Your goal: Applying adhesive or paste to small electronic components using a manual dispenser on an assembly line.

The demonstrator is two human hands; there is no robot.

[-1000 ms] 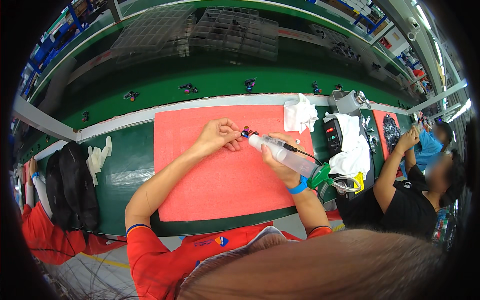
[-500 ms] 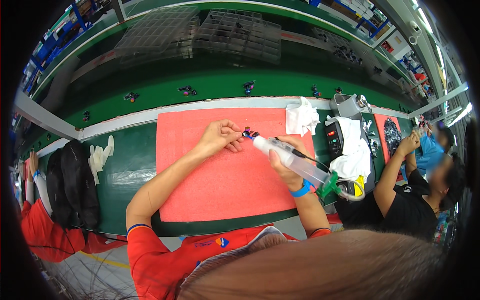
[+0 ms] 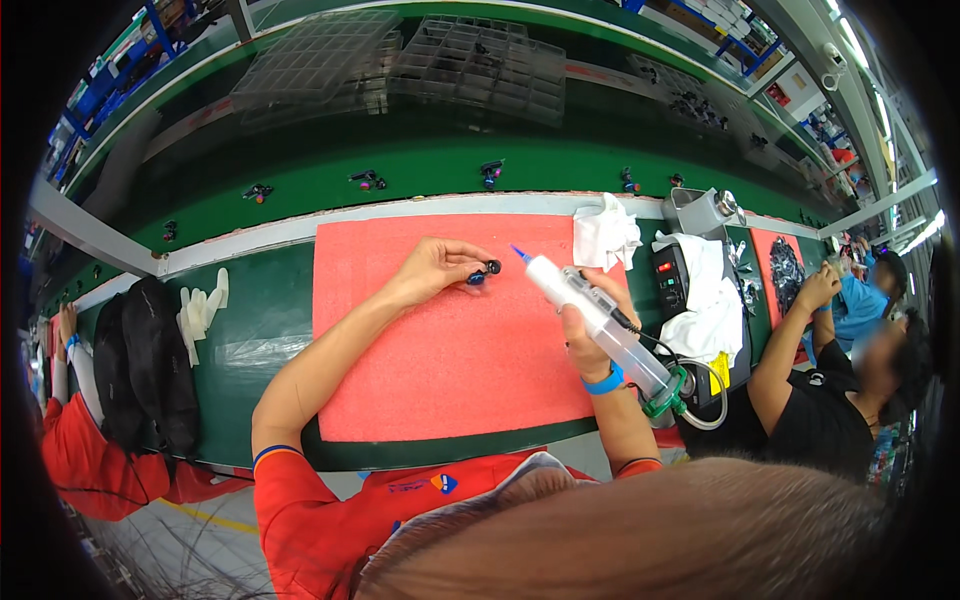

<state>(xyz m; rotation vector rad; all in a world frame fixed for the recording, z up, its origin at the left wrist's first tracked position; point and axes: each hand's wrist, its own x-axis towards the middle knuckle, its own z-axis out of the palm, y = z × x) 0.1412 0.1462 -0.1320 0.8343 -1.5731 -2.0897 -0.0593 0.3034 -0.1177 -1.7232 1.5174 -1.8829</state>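
Note:
Over the pink mat (image 3: 420,400), my left hand (image 3: 440,270) pinches a small dark part (image 3: 484,273) with rounded black ends and a bluish side; its exact kind is too small to make out. My right hand (image 3: 592,320) is wrapped round a glue dispensing syringe (image 3: 570,297), a clear barrel with a white front and a thin blue needle tip. The tip points up and left, apart from the small part. A green cap with a pale hose sits at the syringe's rear, and a black cable runs along it.
Several small dark parts (image 3: 368,181) lie along the green conveyor (image 3: 430,165) beyond the mat. White cloths (image 3: 604,232), a metal container (image 3: 690,212) and a black control box (image 3: 668,277) stand right. Left are pale gloves (image 3: 200,312) and a black bag (image 3: 150,365). A co-worker (image 3: 830,380) sits at right.
The syringe has drawn back right from the small part, its tip now turned upward and free of it. My left hand has turned the part slightly. Parts on the conveyor have shifted slightly left.

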